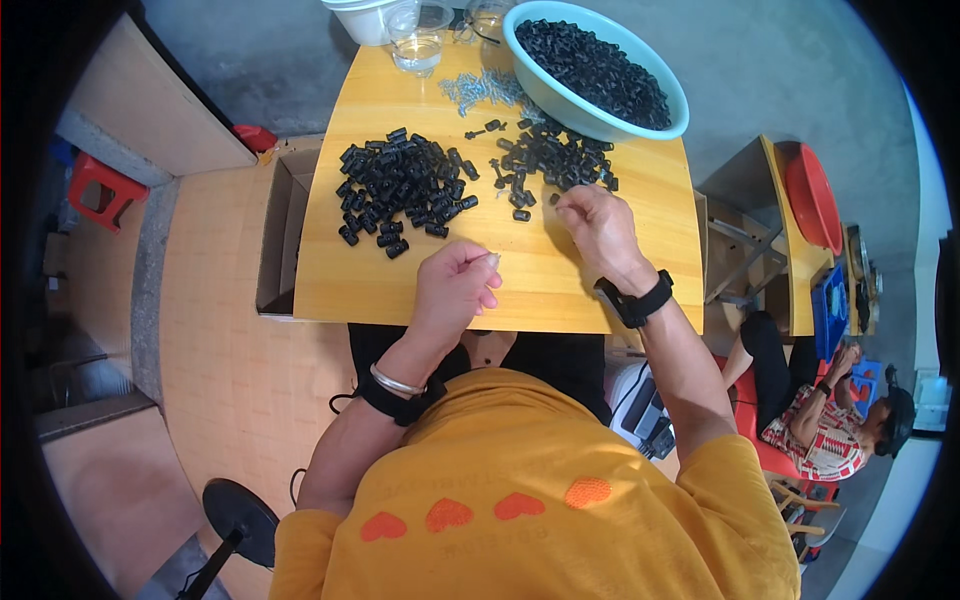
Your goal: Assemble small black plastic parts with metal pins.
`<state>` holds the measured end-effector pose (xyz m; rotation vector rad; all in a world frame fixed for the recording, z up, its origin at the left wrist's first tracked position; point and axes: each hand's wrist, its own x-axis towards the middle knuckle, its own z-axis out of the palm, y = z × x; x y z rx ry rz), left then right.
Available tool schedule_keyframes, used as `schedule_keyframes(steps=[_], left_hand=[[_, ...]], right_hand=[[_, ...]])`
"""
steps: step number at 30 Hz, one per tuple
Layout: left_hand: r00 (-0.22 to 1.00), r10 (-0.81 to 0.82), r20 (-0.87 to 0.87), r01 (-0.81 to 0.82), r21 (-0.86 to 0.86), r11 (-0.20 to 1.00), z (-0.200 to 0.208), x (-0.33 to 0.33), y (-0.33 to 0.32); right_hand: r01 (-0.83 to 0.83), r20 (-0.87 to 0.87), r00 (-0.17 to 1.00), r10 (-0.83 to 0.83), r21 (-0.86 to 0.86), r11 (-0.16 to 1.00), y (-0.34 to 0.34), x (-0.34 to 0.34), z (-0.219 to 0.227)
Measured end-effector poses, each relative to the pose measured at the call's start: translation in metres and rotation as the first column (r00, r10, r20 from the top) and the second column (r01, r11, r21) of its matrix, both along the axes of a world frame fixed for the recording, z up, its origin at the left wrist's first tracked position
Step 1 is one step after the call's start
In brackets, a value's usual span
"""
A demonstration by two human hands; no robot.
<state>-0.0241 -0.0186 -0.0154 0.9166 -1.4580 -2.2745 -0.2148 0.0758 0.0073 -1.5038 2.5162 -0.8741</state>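
Observation:
My left hand (455, 288) is closed in a pinch above the table's near edge. A tiny pale bit shows at its fingertips, too small to name. Farther right, my right hand (602, 232) pinches at the near side of a scattered heap of small black plastic parts (560, 158). One small black part (555, 199) shows at its fingertips. To the left lies a pile of black cylindrical pieces (398, 180), each like a short barrel. Small silvery screws or pins (482, 92) are spread behind the two piles.
A light blue basin (672, 115) full of black parts stands at the table's (540, 290) far right. Clear plastic cups (417, 50) and a white tub (358, 20) are at the back. An open cardboard box (283, 240) adjoins the left edge. Another person (820, 430) sits at right.

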Motion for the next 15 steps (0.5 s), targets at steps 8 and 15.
schedule_keyframes(steps=[8,15], left_hand=[[0.965,0.144,0.219,0.151,-0.913,0.380,-0.003,-0.035,-0.012],[0.947,0.161,0.277,0.222,-0.930,0.293,-0.009,-0.052,-0.017]], right_hand=[[-0.047,-0.117,0.991,0.060,0.117,0.992,-0.034,0.001,-0.004],[-0.017,-0.087,0.995,0.051,0.357,0.934,-0.046,0.000,-0.003]])
